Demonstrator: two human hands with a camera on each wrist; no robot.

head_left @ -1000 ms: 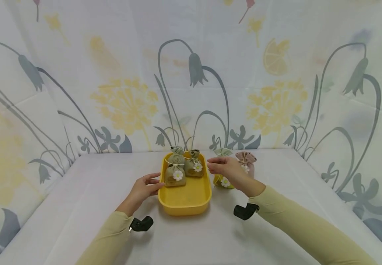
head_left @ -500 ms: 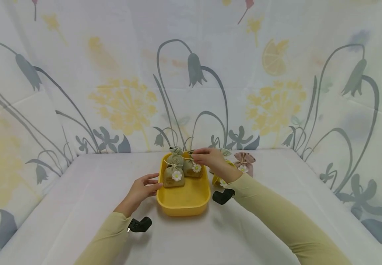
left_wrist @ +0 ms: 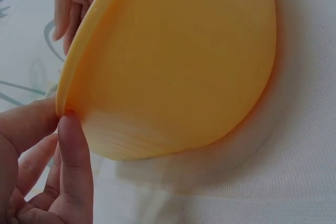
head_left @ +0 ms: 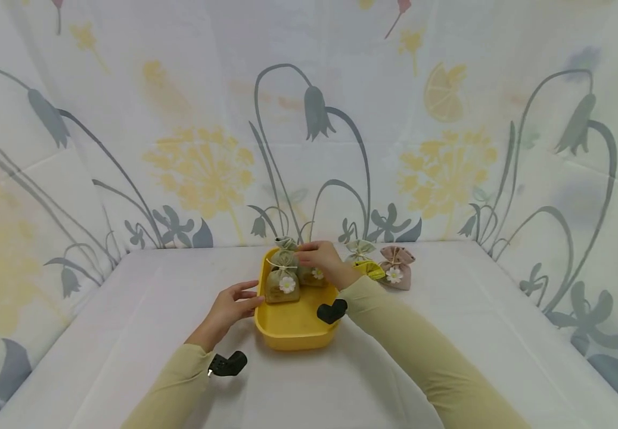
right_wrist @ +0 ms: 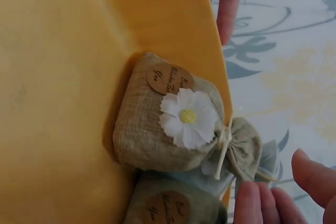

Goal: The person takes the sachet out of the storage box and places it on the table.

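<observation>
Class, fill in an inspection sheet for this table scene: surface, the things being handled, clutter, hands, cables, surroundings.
Surface: white cloth-covered table.
Things handled: yellow tray holding burlap sachets; front sachet has a white daisy, another lies under the right hand.
Clutter: green-topped sachet and pink sachet on the table right of the tray.
Hands: left hand touches the tray's left rim; right hand reaches over the tray's sachets, grip unclear.
Cables: nothing seen.
Surroundings: floral-printed fabric backdrop.
</observation>
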